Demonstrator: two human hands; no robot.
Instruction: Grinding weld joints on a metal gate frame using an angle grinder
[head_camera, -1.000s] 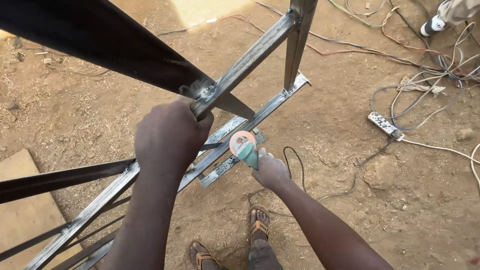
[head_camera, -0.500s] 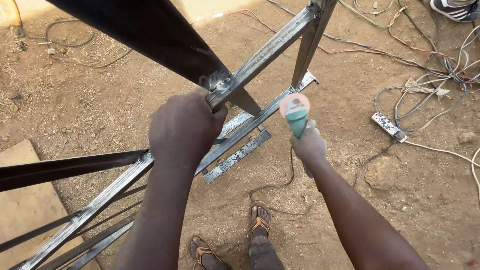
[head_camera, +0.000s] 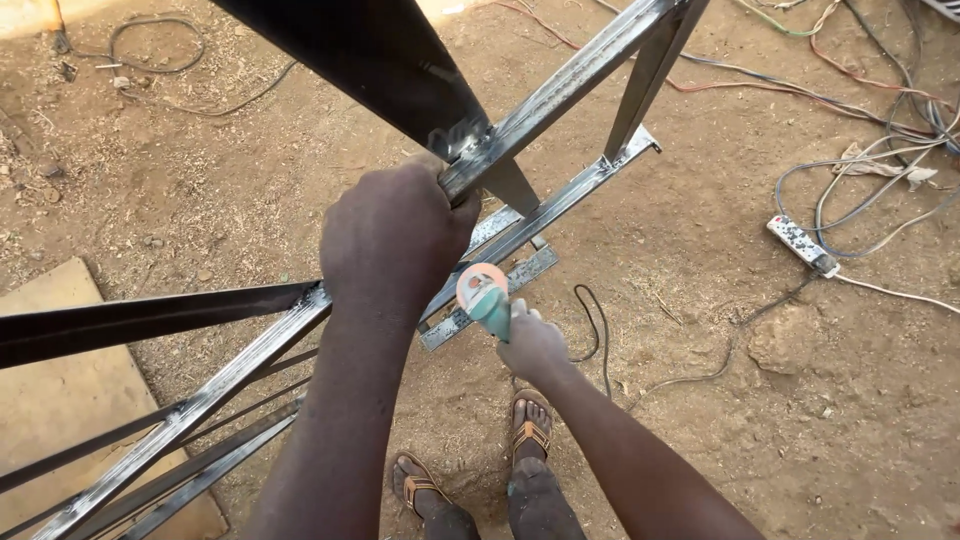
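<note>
Ground: bare packed dirt (head_camera: 800, 420), outdoors, reddish brown, pebbled; tangle of cables (head_camera: 880, 110) across the upper right; white power strip (head_camera: 802, 245) lying among them; a pale flat board (head_camera: 60, 400) on the dirt at lower left; my two sandalled feet (head_camera: 470, 470) below the work.

Work piece: steel frame (head_camera: 560, 90) of angle and square bars, standing tilted over the dirt; one long bar runs from lower left up to upper right; a dark wide bar crosses it at the top; lower rails lie close to the ground beneath.

Tool: angle grinder (head_camera: 488, 300), teal body, pale disc facing up toward me; it sits just below and to the right of the long bar, near the lower rail, apart from my left hand; whether the disc touches metal I cannot tell.

Left hand (head_camera: 395, 240): fingers curled fully round the long bar just below the joint with the dark bar; firm closed grip on the frame.

Right hand (head_camera: 535, 345): fingers wrapped closed round the grinder body, below the disc; black cord (head_camera: 598, 320) loops down beside the wrist.
</note>
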